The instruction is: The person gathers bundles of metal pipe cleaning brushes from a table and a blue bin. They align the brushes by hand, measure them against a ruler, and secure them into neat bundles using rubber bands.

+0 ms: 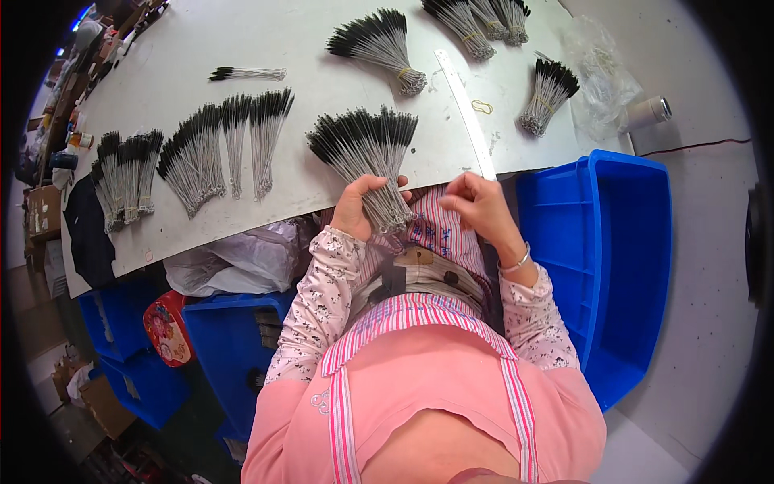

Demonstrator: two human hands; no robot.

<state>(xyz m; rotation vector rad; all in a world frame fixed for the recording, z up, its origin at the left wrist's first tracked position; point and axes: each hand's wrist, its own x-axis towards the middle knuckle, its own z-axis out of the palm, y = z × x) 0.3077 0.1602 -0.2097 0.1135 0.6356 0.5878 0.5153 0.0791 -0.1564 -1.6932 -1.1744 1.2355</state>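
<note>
A thick bundle of thin wire brushes [363, 149] with black bristle tips is in my left hand [353, 211]. My fingers and thumb wrap its grey wire ends at the table's front edge, and the bristles fan out away from me. To the right of the bundle and apart from it, my right hand [486, 211] is raised with thumb and fingers pinched together. Whether anything thin is between those fingertips is hidden. Beyond that hand lie a long pale ruler-like strip [466, 109] and yellow rubber bands [482, 106].
More brush bundles [193, 161] lie left on the white table [290, 36]; banded ones [377, 50] are at the back and right [551, 97]. A clear plastic bag [601, 68] and a cylinder [647, 113] sit far right. Blue crates stand below, right [556, 242] and left [230, 323].
</note>
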